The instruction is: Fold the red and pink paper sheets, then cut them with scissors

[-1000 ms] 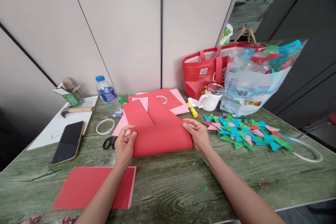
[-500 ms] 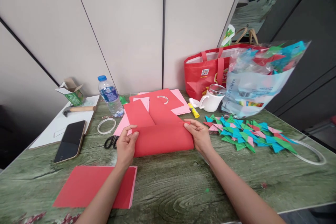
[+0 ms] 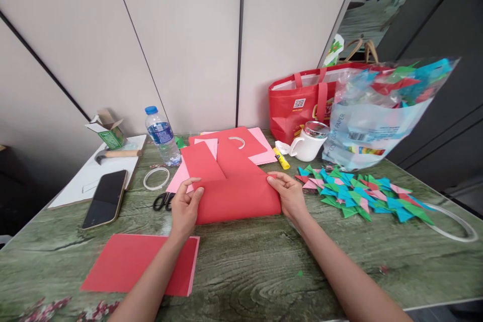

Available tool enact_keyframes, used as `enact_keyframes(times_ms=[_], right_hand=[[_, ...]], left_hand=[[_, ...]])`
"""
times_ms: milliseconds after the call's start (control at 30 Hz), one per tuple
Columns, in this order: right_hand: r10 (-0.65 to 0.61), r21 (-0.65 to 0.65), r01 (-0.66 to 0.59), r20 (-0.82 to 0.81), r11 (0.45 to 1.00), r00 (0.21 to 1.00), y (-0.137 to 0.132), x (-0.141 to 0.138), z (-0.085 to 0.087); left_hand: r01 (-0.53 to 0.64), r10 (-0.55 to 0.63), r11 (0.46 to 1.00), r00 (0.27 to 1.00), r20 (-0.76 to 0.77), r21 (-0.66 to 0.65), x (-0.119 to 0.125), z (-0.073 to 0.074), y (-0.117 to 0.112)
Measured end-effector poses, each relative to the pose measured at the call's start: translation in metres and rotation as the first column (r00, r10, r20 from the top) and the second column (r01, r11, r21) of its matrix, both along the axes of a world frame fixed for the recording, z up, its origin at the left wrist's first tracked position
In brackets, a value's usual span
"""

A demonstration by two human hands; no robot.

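Note:
A sheet of red paper (image 3: 237, 198), bent over into a rounded fold along its near side, is held between my two hands above the table. My left hand (image 3: 186, 206) pinches its left edge between thumb and fingers. At the upper right corner, my right hand (image 3: 289, 193) grips the paper the same way. Behind it lie more red sheets (image 3: 245, 143) and pink sheets (image 3: 264, 138), partly covered. Black-handled scissors (image 3: 162, 201) show beside my left hand, their blades hidden. Under my left forearm rests a stack of red and pink paper (image 3: 132, 264).
Leftward are a phone (image 3: 105, 198), a hammer (image 3: 118, 154), a small box (image 3: 109, 133), a water bottle (image 3: 162, 136) and a tape roll (image 3: 156, 178). Rightward are a glue stick (image 3: 281, 158), a white mug (image 3: 307, 143), folded paper pieces (image 3: 350, 191), a red bag (image 3: 283, 110) and a plastic bag (image 3: 362, 133).
The view has shifted slightly, so everything sits a little further right. Both hands keep their hold on the red paper, whose fold looks nearly the same.

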State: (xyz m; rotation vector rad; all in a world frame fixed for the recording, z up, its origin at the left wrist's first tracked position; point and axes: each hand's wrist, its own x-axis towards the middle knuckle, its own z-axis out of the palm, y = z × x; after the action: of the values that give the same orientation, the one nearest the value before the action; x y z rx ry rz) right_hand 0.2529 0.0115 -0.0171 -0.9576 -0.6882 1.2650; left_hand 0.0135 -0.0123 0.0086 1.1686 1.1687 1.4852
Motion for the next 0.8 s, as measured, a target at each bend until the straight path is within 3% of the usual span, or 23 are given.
enact_keyframes(times_ms=[800], right_hand=[[0.002, -0.022, -0.001, 0.025, 1.000, 1.000, 0.0007, -0.0001, 0.0015]], left_hand=[[-0.030, 0.030, 0.999, 1.000, 0.005, -0.029, 0.0004, -0.0002, -0.0002]])
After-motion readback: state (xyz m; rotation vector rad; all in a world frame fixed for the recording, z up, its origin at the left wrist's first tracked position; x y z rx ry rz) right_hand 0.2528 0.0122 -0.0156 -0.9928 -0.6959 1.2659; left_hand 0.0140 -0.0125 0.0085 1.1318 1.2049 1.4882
